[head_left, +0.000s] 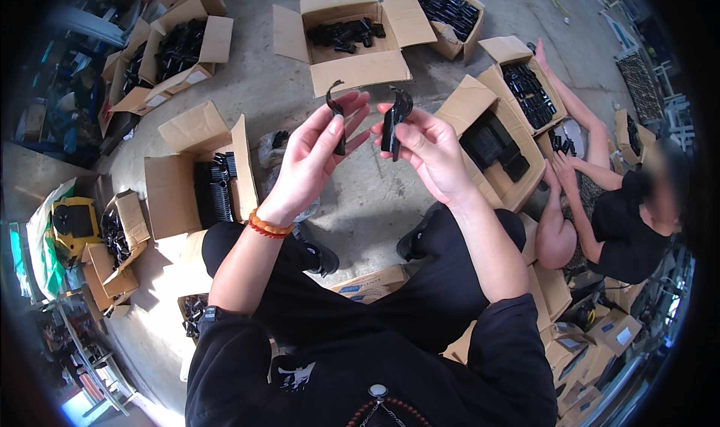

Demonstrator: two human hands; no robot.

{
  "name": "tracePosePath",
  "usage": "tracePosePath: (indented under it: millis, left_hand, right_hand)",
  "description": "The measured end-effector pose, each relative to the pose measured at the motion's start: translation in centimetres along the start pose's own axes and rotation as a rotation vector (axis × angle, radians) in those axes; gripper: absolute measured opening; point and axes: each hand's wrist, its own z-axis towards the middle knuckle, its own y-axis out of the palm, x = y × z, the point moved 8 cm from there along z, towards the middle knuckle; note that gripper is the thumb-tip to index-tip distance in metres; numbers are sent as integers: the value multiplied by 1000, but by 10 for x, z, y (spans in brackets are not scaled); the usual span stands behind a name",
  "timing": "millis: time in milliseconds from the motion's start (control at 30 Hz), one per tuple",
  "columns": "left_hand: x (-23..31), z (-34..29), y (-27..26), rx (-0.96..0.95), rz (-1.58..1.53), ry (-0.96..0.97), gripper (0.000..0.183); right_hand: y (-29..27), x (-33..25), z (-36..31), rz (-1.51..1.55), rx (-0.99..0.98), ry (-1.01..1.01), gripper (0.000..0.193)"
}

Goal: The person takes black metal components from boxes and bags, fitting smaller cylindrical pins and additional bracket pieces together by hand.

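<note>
My left hand [313, 146] is raised in front of me, pinching a black curved, hook-shaped part [334, 101] between thumb and fingers. Close beside it, my right hand [433, 153] grips a second black part [391, 127], which has a straight body and a curved upper end. The two parts are held upright and apart, with a small gap between them. What the parts belong to cannot be made out. Below my hands are my knees and the concrete floor. An open carton [169, 202] of black parts stands left of my left forearm.
Another carton [360, 74] with black pieces lies ahead; one holding black trays [487, 146] stands to the right. Several more cartons line both sides. At the right sits a co-worker [630, 236] in black, hands at black parts. A yellow machine [75, 224] is at far left.
</note>
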Motion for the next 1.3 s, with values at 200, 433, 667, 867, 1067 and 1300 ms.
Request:
tracePosePath:
  millis: [200, 433, 667, 867, 1067, 1300]
  left_hand:
    - [4, -2, 12, -144, 485, 160, 56]
    - [6, -5, 14, -210, 731, 175, 65]
    - [7, -7, 24, -255, 954, 145, 75]
    - [-7, -18, 21, -281, 906, 27, 89]
    - [-2, -15, 7, -151, 828, 55, 97]
    - [3, -8, -8, 50, 667, 158, 49]
  right_hand:
    - [7, -10, -3, -360, 45, -171, 42]
    - [15, -10, -6, -291, -96, -183, 43]
    - [7, -9, -8, -274, -82, -36, 40]
    - [8, 0, -3, -288, -87, 18, 35]
    - [7, -6, -8, -406, 24, -97, 45]
    - [-22, -22, 0, -515, 146, -265, 44]
